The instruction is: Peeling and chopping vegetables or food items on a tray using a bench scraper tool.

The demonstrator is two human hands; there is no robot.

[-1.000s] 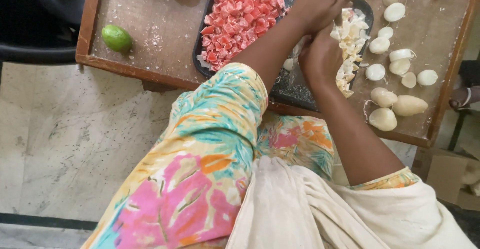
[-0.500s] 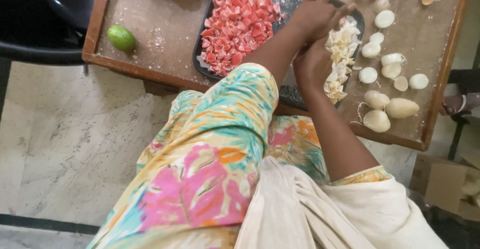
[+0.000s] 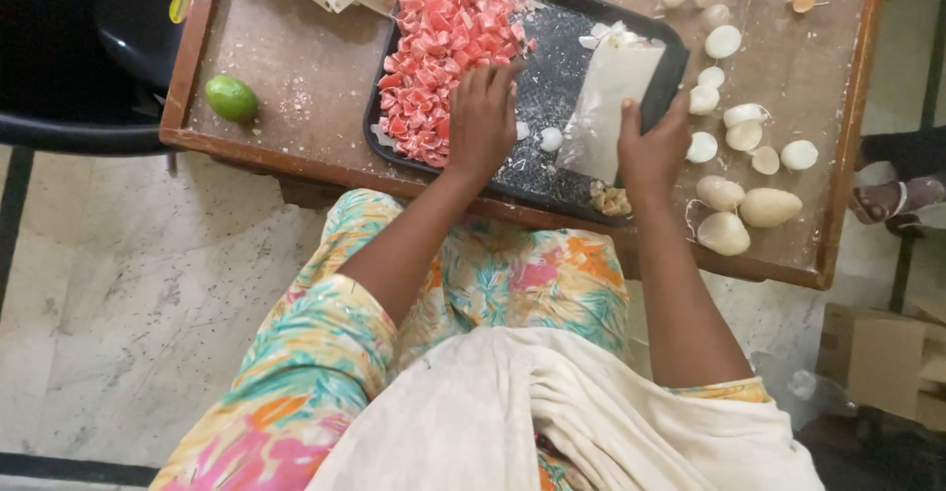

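Observation:
A black tray (image 3: 670, 53) lies on a low wooden table (image 3: 296, 67). A heap of pink-red cut pieces (image 3: 443, 43) fills the tray's left part. My left hand (image 3: 481, 122) rests palm down on the tray, fingers against the right edge of the pink heap, holding nothing. My right hand (image 3: 652, 146) grips the near end of a flat white sheet (image 3: 611, 92) that lies tilted over the tray's right part. A small white piece (image 3: 551, 138) sits on the dark tray floor between my hands. A few pale bits (image 3: 611, 198) show at the tray's near rim.
Several white round pieces (image 3: 724, 41) and cream oval lumps (image 3: 769, 207) lie on the table right of the tray. A green lime (image 3: 232, 98) sits at the left. A black chair (image 3: 99, 67) stands far left, a cardboard box (image 3: 887, 363) at the lower right, another person's sandalled foot (image 3: 902, 198) at the right.
Both hands left the pile of white pieces at the tray's right. My left hand moved left to the pink heap. My right hand now holds a white sheet over the right side.

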